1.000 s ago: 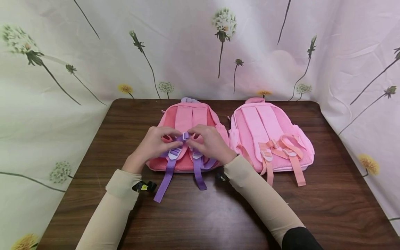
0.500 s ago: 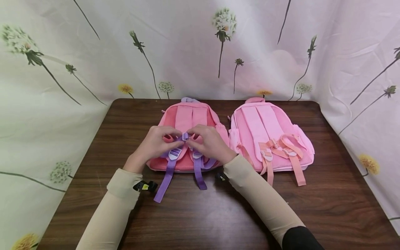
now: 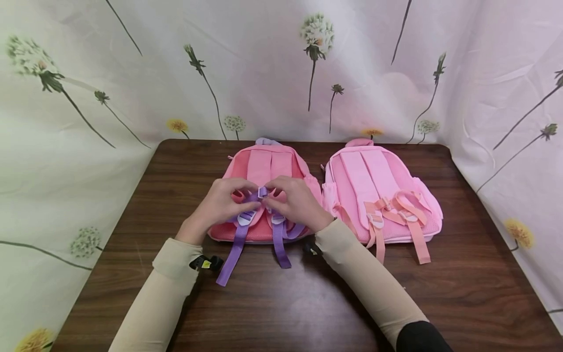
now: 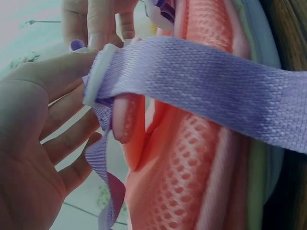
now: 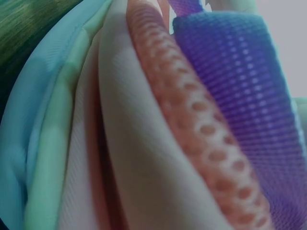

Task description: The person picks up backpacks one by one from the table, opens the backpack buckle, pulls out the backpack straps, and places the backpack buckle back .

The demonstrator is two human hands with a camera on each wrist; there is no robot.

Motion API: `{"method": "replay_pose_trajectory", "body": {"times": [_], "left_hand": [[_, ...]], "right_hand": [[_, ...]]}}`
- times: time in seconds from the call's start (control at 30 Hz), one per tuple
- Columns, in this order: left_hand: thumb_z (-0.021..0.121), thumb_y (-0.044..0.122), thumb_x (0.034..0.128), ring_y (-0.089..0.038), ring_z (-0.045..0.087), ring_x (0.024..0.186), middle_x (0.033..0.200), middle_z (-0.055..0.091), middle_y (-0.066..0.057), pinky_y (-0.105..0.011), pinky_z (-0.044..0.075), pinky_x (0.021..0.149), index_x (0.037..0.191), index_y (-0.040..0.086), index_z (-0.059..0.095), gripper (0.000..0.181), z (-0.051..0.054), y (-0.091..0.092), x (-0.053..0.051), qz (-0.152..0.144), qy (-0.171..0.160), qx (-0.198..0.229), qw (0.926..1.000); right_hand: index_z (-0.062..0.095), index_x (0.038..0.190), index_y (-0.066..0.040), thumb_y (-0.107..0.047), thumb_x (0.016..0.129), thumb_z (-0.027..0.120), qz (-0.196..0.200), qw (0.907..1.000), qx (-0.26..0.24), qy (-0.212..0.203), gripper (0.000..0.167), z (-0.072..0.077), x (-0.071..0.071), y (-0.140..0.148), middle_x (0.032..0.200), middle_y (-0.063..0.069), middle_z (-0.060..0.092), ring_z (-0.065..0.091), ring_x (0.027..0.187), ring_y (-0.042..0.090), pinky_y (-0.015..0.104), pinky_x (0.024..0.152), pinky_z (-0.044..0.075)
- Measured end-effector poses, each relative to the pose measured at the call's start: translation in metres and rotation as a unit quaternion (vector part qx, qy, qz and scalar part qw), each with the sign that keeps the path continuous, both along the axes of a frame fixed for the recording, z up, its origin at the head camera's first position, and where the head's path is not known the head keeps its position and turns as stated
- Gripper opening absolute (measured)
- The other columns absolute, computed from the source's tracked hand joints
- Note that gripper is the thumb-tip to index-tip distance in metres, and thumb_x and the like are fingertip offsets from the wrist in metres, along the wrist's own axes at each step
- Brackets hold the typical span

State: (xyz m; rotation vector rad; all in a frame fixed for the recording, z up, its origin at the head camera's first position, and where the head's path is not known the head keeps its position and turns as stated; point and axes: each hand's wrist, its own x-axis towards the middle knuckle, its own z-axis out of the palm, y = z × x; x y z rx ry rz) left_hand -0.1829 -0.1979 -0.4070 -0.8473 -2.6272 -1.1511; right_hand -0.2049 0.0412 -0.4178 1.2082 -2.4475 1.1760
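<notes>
In the head view, a coral-pink backpack (image 3: 259, 159) lies with its back panel and shoulder straps up. Above its lower middle, my left hand (image 3: 220, 198) pinches a purple webbing strap between thumb and fingers. Close beside it, my right hand (image 3: 296, 198) pinches the same strap's other side. Between the fingertips sits a small white buckle (image 3: 262, 192), threaded with the webbing. The left wrist view shows this buckle (image 4: 100, 75) at my left fingertips, with purple strap (image 4: 192, 81) running through it. Purple webbing (image 5: 240, 81) and mesh fill the right wrist view; my right fingertips are hardly visible there.
To the right lies a lighter pink backpack (image 3: 378, 171) with peach straps. Two purple strap ends (image 3: 231, 259) hang onto the dark wooden table (image 3: 272, 308). A floral-printed cloth (image 3: 264, 63) hangs behind the table.
Both hands keep their pinch on the strap at the buckle. My left forearm has shifted very slightly right; the backpacks stay in place.
</notes>
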Motion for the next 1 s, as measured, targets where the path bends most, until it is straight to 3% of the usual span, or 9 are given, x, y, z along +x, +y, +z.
{"method": "replay_pose_trajectory", "body": {"times": [0.23, 1.0], "left_hand": [[0.09, 0.011, 0.0843, -0.019, 0.071, 0.089, 0.096, 0.078, -0.003, -0.044, 0.061, 0.081, 0.106, 0.009, 0.08, 0.023, -0.0013, -0.0012, 0.0017, 0.017, -0.004, -0.006, 0.9998], [0.089, 0.009, 0.0851, -0.018, 0.071, 0.088, 0.095, 0.078, -0.003, -0.042, 0.062, 0.079, 0.107, 0.008, 0.08, 0.023, 0.0033, 0.001, 0.0014, -0.001, 0.005, 0.008, 1.0]], "right_hand": [[0.076, 0.112, -0.007, -0.017, 0.096, 0.079, 0.002, 0.9999, -0.009, 0.005, 0.02, -0.0017, -0.0014, 0.0, 0.104, 0.005, 0.075, 0.072, 0.092, 0.02, 0.038, 0.084, 0.06], [0.077, 0.112, -0.007, -0.016, 0.094, 0.08, 0.001, 0.9999, -0.005, 0.012, 0.021, -0.0027, -0.0006, 0.0002, 0.104, 0.005, 0.076, 0.071, 0.092, 0.019, 0.038, 0.083, 0.06]]}}
